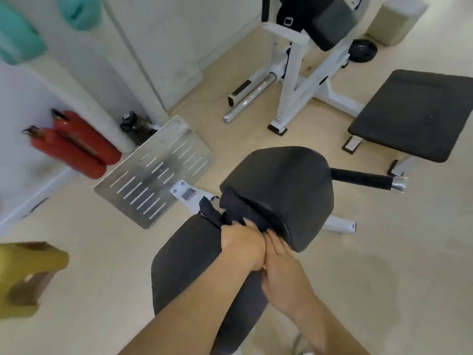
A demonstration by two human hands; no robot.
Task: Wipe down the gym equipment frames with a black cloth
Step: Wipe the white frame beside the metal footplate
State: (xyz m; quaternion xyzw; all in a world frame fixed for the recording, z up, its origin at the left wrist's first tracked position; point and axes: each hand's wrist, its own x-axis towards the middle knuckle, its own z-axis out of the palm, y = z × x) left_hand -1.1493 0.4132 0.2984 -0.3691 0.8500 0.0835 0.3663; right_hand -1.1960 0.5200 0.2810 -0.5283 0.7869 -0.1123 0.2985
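Nearest me, the left hand [240, 242] has its fingers curled tight into the black cloth [225, 213], which is bunched in the gap between the long seat pad [189, 265] and the rounded pad [279, 193]. The right hand [281, 267] lies against it, fingers straight and close together as far as the blur lets me judge. Wedged like that, the cloth may snag when pulled, or rub only upholstery and miss the white frame [195, 204] underneath. Its loose tail could catch on the bolted bracket [179, 188]. The metal foot plate [153, 172] crowds the frame's far end, a padded handle [363, 178] juts out rightward, and two red extinguishers [76, 147] stand by the wall.
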